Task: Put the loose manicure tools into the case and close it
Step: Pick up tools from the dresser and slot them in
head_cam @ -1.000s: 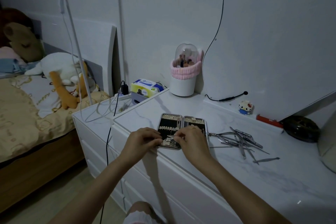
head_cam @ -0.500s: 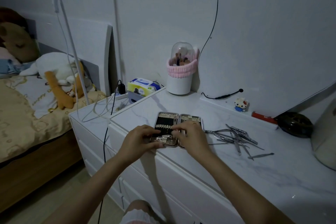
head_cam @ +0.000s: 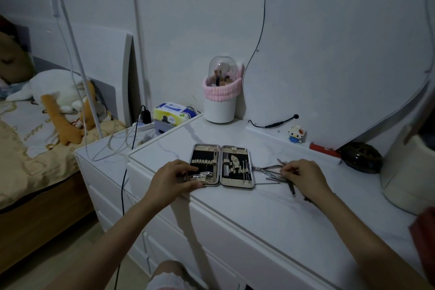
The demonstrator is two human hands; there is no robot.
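Head view: the left hand (head_cam: 171, 178) rests curled on the open case (head_cam: 222, 166), thumb and fingers pinching its near corner. The right hand (head_cam: 306, 175), palm down, pinches among the loose tools (head_cam: 274, 172).

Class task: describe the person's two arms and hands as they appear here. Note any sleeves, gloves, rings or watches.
Both forearms are bare up to the frame's edge: no sleeves show. The left hand and right hand wear no gloves, and no watch, bracelet or ring is visible, though the dim light hides fine detail on the fingers.
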